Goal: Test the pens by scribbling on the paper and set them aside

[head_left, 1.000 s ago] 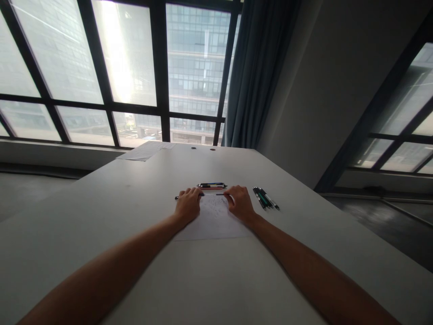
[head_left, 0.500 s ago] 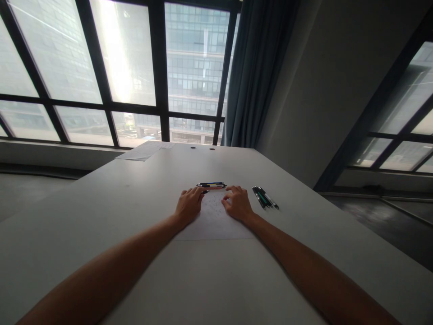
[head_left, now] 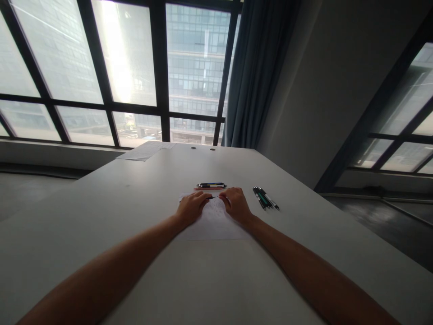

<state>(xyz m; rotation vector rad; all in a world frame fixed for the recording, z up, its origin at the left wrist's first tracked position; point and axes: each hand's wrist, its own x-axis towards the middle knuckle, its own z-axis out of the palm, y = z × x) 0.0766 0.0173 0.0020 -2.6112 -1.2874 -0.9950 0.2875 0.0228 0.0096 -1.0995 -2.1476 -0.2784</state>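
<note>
My left hand is closed around a dark pen, whose thin end sticks out to the right past the fingertips. Fingers pinched, my right hand is at that end of the pen; anything between its fingertips is too small to make out. Both hands rest over a white sheet of paper with faint marks near its upper part. Just beyond the fingers, several dark pens lie sideways, with an orange-pink pen on their near side.
To the right of my right hand lies a group of several black, green and white pens. Papers lie at the far left of the white table. Two dark round table holes are near the far edge, before windows and a curtain.
My left hand has brought the dark pen right and nearer, away from the row of pens. My right hand has moved left to its thin end, and its fingers have closed into a pinch.
</note>
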